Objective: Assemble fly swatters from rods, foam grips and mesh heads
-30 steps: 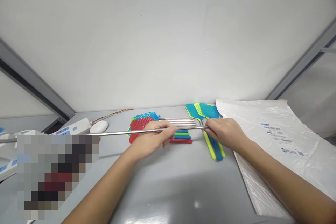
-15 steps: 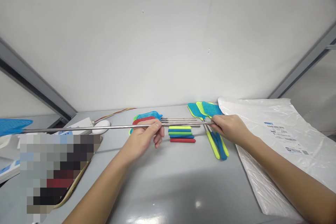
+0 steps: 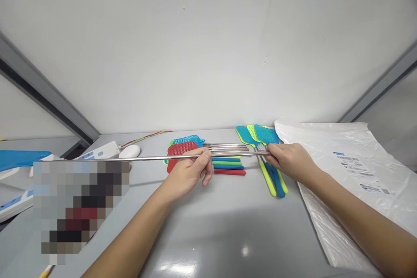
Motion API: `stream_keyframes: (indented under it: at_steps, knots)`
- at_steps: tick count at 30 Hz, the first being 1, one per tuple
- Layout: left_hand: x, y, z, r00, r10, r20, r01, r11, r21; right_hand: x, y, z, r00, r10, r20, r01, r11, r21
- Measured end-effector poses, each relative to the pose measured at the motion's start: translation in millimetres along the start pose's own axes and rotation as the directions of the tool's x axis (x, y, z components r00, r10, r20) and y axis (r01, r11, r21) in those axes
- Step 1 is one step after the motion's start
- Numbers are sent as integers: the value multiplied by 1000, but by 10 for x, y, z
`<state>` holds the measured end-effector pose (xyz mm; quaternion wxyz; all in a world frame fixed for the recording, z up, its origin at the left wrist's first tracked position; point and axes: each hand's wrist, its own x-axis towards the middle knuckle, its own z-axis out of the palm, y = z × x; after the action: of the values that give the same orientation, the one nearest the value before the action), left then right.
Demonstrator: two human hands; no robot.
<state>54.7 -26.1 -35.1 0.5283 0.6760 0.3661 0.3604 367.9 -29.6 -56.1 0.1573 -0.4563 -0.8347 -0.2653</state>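
1. Far left — we have a blue swatter head point(image 3: 24, 159), partly cut off by the frame edge; the metal rod point(image 3: 159, 157) runs rightward from it, roughly level, above the gray table point(image 3: 241, 217).
2. Below the head, a white power strip point(image 3: 16, 205); beside it, a pixelated patch whose contents we can't tell.
3. Next, another power strip point(image 3: 102, 150) and a white oval object point(image 3: 129, 151) near it.
4. Left hand point(image 3: 186, 178): thumb and index pinched on the rod, other fingers loosely curled below.
5. Behind that hand we see a red swatter head point(image 3: 177, 151) with blue and green ones stacked around it, plus bare metal rods point(image 3: 230, 146) pointing right.
6. Loose handles point(image 3: 228, 163) — yellow, blue, green and red — lie just in front of those rods.
7. Yellow and blue swatters point(image 3: 269, 134) with handles on, bundled crosswise.
8. Right hand point(image 3: 289, 160): fingers closed around the held rod's right end; its tip we can't see.
9. White plastic package point(image 3: 325, 191) with a label, under the right forearm.
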Motion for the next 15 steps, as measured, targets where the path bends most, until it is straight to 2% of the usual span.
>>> stream_keyframes:
  at_steps: [10, 15]
  knots:
    - [8, -23, 14, 1000, -10, -25, 11, 1000, 14, 8, -40, -34, 1000, -7, -25, 6, 1000, -30]
    - [12, -15, 31, 1000, 5, -17, -4, 999, 36, -4, -50, -32, 1000, 6, 10, -6, 999, -32]
